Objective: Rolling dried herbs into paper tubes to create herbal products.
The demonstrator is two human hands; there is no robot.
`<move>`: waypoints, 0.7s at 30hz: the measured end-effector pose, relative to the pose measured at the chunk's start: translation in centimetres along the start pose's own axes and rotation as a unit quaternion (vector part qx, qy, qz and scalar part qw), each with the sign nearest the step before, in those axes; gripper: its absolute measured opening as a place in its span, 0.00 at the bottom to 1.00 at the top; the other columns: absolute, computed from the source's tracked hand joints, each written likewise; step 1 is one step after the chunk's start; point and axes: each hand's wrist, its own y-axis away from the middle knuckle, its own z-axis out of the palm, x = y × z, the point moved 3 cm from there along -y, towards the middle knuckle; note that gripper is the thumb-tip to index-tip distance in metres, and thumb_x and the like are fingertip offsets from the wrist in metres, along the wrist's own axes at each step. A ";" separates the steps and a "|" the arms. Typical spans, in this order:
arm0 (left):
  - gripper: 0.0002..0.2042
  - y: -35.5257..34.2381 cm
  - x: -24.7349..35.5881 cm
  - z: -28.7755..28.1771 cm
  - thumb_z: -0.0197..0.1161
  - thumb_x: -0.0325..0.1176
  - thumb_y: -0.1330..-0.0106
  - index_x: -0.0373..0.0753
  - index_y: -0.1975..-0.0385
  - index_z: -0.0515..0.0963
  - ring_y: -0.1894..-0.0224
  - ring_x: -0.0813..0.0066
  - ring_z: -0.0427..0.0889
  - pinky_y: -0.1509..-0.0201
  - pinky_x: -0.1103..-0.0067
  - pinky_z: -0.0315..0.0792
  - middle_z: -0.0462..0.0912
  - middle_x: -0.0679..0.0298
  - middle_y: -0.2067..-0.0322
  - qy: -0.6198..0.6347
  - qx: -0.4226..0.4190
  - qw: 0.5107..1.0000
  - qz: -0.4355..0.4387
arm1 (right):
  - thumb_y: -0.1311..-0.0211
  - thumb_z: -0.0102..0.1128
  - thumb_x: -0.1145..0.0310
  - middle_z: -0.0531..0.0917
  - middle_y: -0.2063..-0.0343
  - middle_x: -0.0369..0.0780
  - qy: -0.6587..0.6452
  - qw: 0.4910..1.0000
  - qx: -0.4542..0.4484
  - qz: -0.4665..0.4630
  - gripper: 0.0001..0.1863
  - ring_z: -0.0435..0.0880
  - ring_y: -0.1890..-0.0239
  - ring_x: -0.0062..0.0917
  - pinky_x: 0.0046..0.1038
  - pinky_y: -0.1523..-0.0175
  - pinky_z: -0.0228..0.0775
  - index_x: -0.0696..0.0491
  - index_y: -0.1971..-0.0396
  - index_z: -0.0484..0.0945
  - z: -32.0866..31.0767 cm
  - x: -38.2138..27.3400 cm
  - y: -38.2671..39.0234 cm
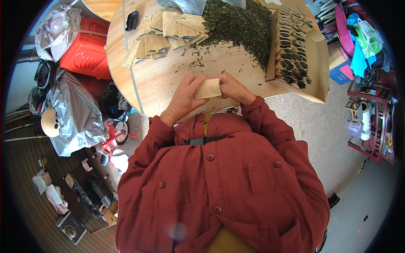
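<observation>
Head view: between my two hands, just past the near edge of the round pale-wood table (166, 80), is a small rectangular tan paper packet (210, 87). My left hand (184, 97) has its fingers closed around the packet's left side; my right hand (234, 88) pinches its right edge, though some fingertips are hidden. I'd judge it very light, thin and easily creased, more dry than slippery, and apt to tear if tugged; whether anything is inside I cannot tell. Its side edges seem the best hold, pinched softly so the middle isn't crushed. Beyond lie a loose spread of similar tan paper packets (160, 31) and a heap of dark green dried leaves (239, 22), brittle-looking; to the right, an open brown cardboard box (317, 80) holds packed rows of dark-mouthed packets (291, 48).
</observation>
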 end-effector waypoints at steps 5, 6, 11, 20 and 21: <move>0.31 0.4 0.6 0.1 0.69 0.27 0.55 0.34 0.46 0.67 0.51 0.52 0.72 0.50 0.68 0.70 0.73 0.52 0.54 -0.122 0.063 0.988 0.076 | 0.43 0.53 0.78 0.77 0.82 0.29 0.058 0.997 0.011 -0.048 0.08 0.71 0.83 0.10 0.15 0.78 0.61 0.57 0.67 0.81 -0.4 0.3 -0.7; 0.31 0.5 0.5 0.3 0.69 0.27 0.55 0.34 0.46 0.67 0.51 0.52 0.72 0.50 0.68 0.70 0.73 0.52 0.54 -0.122 0.062 0.988 0.075 | 0.42 0.52 0.78 0.77 0.82 0.30 0.094 0.994 0.011 -0.062 0.09 0.70 0.83 0.10 0.15 0.78 0.62 0.57 0.66 0.81 -0.2 0.1 -0.8; 0.29 0.8 0.2 0.4 0.68 0.26 0.54 0.34 0.48 0.67 0.53 0.52 0.74 0.51 0.68 0.71 0.75 0.52 0.56 -0.119 0.067 0.990 0.024 | 0.43 0.49 0.78 0.77 0.83 0.32 0.053 0.996 0.013 -0.068 0.12 0.70 0.86 0.13 0.17 0.80 0.62 0.60 0.64 0.81 0.7 -0.9 -0.7; 0.26 1.2 -1.2 0.3 0.69 0.29 0.51 0.36 0.49 0.69 0.58 0.50 0.78 0.55 0.66 0.73 0.78 0.50 0.61 -0.052 0.075 0.996 -0.022 | 0.38 0.51 0.73 0.77 0.82 0.31 0.136 0.989 -0.023 -0.051 0.12 0.70 0.86 0.10 0.14 0.80 0.63 0.59 0.60 0.80 1.3 -2.9 -0.9; 0.26 1.3 -1.3 0.2 0.69 0.29 0.51 0.36 0.49 0.69 0.58 0.50 0.78 0.55 0.66 0.73 0.78 0.50 0.61 -0.051 0.075 0.996 -0.022 | 0.38 0.52 0.71 0.77 0.83 0.32 0.132 0.990 -0.031 -0.041 0.11 0.70 0.86 0.11 0.14 0.80 0.62 0.58 0.60 0.80 1.3 -3.5 -0.5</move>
